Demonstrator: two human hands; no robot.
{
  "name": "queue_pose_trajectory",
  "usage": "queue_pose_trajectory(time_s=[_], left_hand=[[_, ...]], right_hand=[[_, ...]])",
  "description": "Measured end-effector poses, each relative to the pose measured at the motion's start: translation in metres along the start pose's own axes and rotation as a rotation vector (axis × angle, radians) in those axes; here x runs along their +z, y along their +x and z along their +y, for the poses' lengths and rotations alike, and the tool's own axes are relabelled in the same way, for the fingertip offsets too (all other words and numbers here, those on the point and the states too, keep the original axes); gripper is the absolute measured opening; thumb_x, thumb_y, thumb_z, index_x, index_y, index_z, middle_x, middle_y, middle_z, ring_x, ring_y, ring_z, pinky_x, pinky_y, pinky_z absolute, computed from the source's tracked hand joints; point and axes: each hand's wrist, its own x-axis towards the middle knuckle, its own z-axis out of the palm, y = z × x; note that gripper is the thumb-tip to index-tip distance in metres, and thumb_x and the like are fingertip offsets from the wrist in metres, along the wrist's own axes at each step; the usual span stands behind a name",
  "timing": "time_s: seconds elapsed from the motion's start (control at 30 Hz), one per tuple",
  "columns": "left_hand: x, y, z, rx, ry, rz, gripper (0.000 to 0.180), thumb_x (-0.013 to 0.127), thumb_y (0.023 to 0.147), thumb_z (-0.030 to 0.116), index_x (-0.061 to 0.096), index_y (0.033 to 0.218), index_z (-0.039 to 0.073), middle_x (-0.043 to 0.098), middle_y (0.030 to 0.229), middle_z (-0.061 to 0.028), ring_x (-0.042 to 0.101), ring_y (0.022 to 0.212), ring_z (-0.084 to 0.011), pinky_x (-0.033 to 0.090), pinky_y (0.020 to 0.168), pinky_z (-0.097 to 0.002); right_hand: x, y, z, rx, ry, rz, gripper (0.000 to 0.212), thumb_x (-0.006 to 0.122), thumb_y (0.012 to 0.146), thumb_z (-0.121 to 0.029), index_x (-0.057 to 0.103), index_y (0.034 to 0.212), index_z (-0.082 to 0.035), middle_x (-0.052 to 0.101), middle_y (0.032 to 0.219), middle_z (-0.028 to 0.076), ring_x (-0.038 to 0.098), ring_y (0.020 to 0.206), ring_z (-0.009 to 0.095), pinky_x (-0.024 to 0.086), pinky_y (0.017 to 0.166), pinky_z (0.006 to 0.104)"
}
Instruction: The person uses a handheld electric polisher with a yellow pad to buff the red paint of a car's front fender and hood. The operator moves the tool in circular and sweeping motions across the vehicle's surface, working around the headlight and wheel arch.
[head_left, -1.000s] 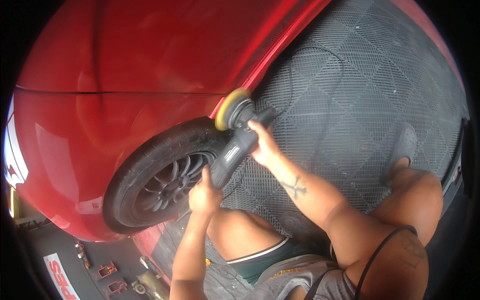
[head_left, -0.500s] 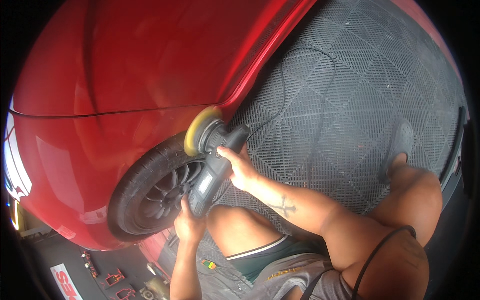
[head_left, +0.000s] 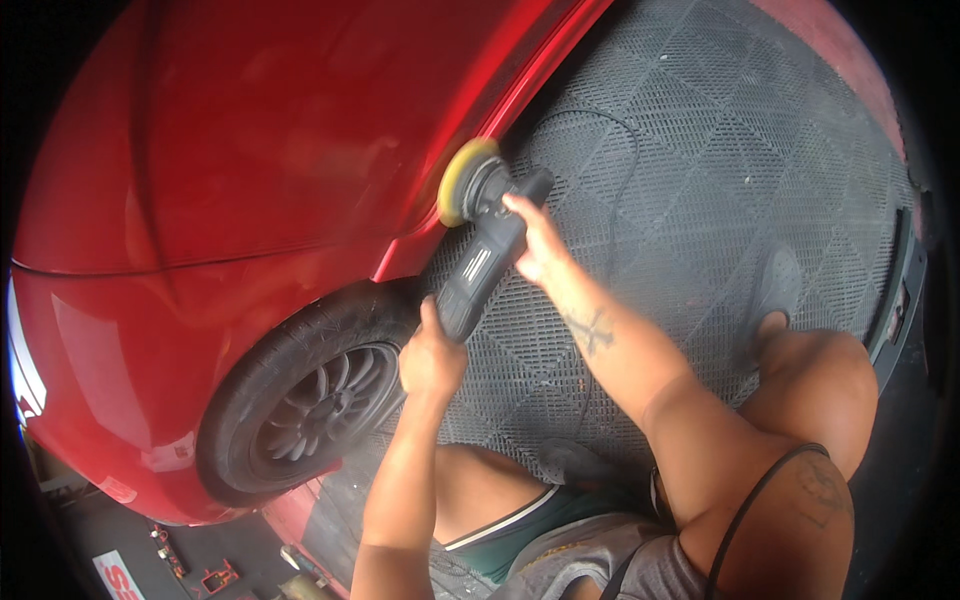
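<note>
Both my hands grip a black car polisher (head_left: 487, 262) with a round yellow foam pad (head_left: 455, 182). The pad lies against the lower side of the red car body (head_left: 300, 130), just beyond the wheel arch. My left hand (head_left: 433, 358) is wrapped round the rear end of the polisher's body. Up near the head, my right hand (head_left: 537, 240) holds the tool with its thumb on top; its other fingers are partly hidden behind the tool. The wheel (head_left: 310, 400), with a dark tyre and grey spokes, sits to the left of my left hand.
Grey grid floor tiles (head_left: 700, 200) spread to the right of the car. A black cord (head_left: 632, 165) loops across them. My bent knees are at the lower middle and right. Tools and other small items (head_left: 215, 578) lie at the lower left.
The polisher, held in both hands, has moved up and to the right, from above the wheel to the lower body side beyond the arch. The view has shifted slightly.
</note>
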Motion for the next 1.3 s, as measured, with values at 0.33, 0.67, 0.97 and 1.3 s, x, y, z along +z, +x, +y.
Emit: queue_pose_trajectory(time_s=[0.33, 0.67, 0.97, 1.3], left_hand=[[-0.018, 0.077, 0.122, 0.122, -0.088, 0.068, 0.072, 0.070, 0.092, 0.013, 0.041, 0.157, 0.009, 0.078, 0.105, -0.0293, 0.077, 0.098, -0.0497, 0.061, 0.088, -0.0603], [0.012, 0.007, 0.015, -0.047, 0.023, 0.007, 0.079, 0.072, 0.091, 0.015, 0.040, 0.163, 0.011, 0.080, 0.115, -0.0245, 0.078, 0.102, -0.0475, 0.061, 0.090, -0.0583], [0.027, -0.054, -0.102, -0.034, 0.182, 0.122, 0.080, 0.079, 0.083, 0.012, 0.047, 0.157, 0.011, 0.080, 0.101, -0.0232, 0.080, 0.090, -0.0446, 0.063, 0.083, -0.0538], [0.009, -0.087, -0.161, -0.024, 0.229, 0.092, 0.081, 0.072, 0.082, 0.008, 0.049, 0.160, 0.010, 0.081, 0.112, -0.0214, 0.080, 0.090, -0.0422, 0.065, 0.083, -0.0528]], right_hand=[[0.002, 0.074, -0.147, -0.037, -0.137, -0.082, 0.054, 0.082, 0.095, -0.040, 0.060, 0.128, -0.004, 0.071, 0.110, 0.014, 0.075, 0.096, 0.030, 0.064, 0.090, 0.0543], [-0.016, 0.021, -0.007, 0.088, -0.002, -0.028, 0.068, 0.086, 0.092, -0.025, 0.046, 0.146, -0.011, 0.067, 0.121, 0.014, 0.073, 0.105, 0.031, 0.065, 0.093, 0.0554], [-0.016, -0.045, 0.108, 0.249, 0.132, -0.008, 0.066, 0.080, 0.099, -0.022, 0.041, 0.151, -0.019, 0.063, 0.132, 0.012, 0.069, 0.119, 0.030, 0.063, 0.100, 0.0544], [-0.018, -0.074, 0.174, 0.373, 0.147, -0.100, 0.066, 0.076, 0.104, -0.023, 0.036, 0.156, -0.023, 0.059, 0.139, 0.013, 0.068, 0.125, 0.029, 0.061, 0.106, 0.0575]])
